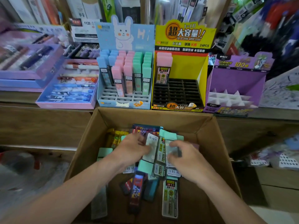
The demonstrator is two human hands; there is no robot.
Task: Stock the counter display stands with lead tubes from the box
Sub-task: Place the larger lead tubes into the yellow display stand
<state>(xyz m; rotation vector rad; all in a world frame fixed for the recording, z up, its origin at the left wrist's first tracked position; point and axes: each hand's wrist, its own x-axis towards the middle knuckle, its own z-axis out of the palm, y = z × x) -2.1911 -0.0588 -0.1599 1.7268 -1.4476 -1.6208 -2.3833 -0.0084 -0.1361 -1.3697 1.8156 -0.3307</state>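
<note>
Box (155, 117): open cardboard carton, low in the head view, set against the front of the counter and just below the stands.
Tubes (169, 196): loose heap across the box floor, lying flat at all angles. Some have mint caps, some dark printed cases, and yellow ones sit at the back left.
Left hand (131, 149): reaches into the box from the lower left, palm down over the middle of the heap. Its fingers are curled and its thumb is on the barcode tube, gripping it.
Barcode tube (151, 149): clear and slanted, with a barcode label at its far end and a mint cap at its near end. It sits in the left hand's hold, on top of the heap.
Right hand (184, 157): in the box from the lower right, just beside the left hand. Its thumb and curled forefinger pinch the clear tube.
Clear tube (170, 147): mint cap at its far end, near the barcode tube, with a yellow-labelled tube between them. Blur hides its print.
Blue stand (124, 33): rabbit header, on the counter behind the box's left half. Grey slots show at its front.
Upright tubes (137, 70): blue, pink and mint caps, standing in the blue stand's rear rows.
Yellow stand (184, 36): just right of the blue stand. A black grid of slots fills most of it.
Pink tubes (163, 68): upright in the yellow stand's back left corner.
Purple stand (237, 81): right of the yellow stand, with white dividers in its well.
Counter (40, 125): wooden, runs the width of the view.
Pen trays (68, 88): left of the blue stand, with pens lying flat in them.
</note>
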